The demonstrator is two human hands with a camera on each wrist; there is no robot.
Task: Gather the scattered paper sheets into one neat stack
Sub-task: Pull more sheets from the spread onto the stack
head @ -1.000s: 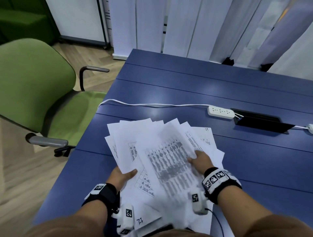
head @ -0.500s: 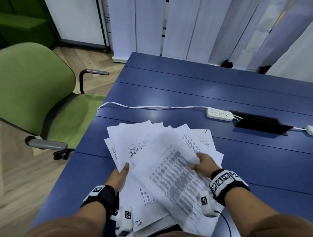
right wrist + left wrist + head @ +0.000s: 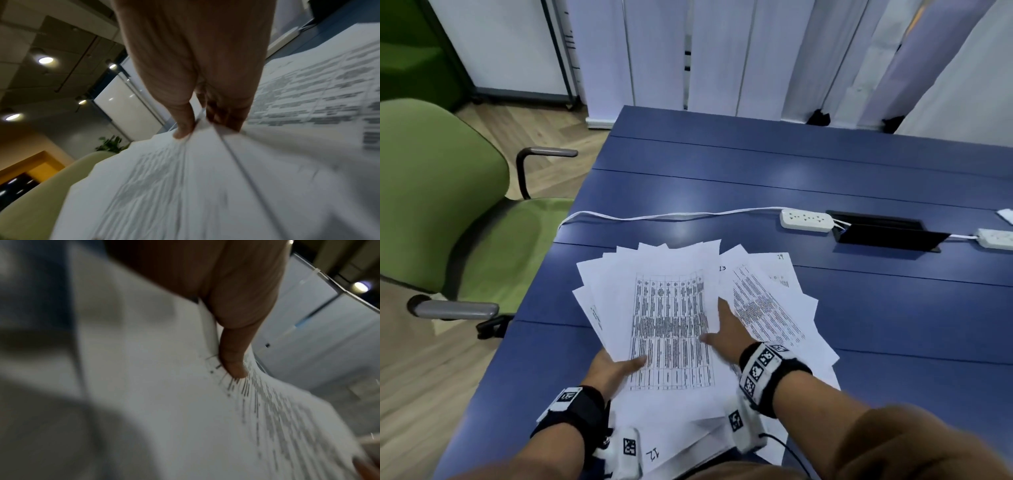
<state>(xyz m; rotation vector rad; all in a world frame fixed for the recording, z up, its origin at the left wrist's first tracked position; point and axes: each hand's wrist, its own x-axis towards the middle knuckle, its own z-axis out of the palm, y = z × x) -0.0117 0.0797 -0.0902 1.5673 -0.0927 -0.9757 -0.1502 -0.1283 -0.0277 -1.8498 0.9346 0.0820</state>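
- Our left hand [image 3: 608,371] grips the near left edge of the fan of sheets [image 3: 671,329], thumb lying on the printed top sheet and fingers hidden beneath. We judge it should serve as the pivot: keep the pinch firm but light, so the lower sheets can slide without creasing.
- The sheets lie fanned on the near part of the blue bench [image 3: 859,308], their corners splayed to the far left and far right, and the near edges overhang toward us. They overlap but are not squared, so the step in hand is closing the fan.
- Our right hand [image 3: 729,330] sits at the right edge of the top sheet, thumb on top. The right wrist view shows thumb and fingers [image 3: 226,116] pinching the paper between them. We would sweep this hand toward the left one, drawing the right-hand sheets [image 3: 774,308] under the top sheet.
- Once the corners roughly meet, we would stand the bundle on its long edge and tap it on the bench, then do the same on a short edge.
- The risk is a loose sheet slipping off the near edge, so we should shift the pile farther onto the bench first.
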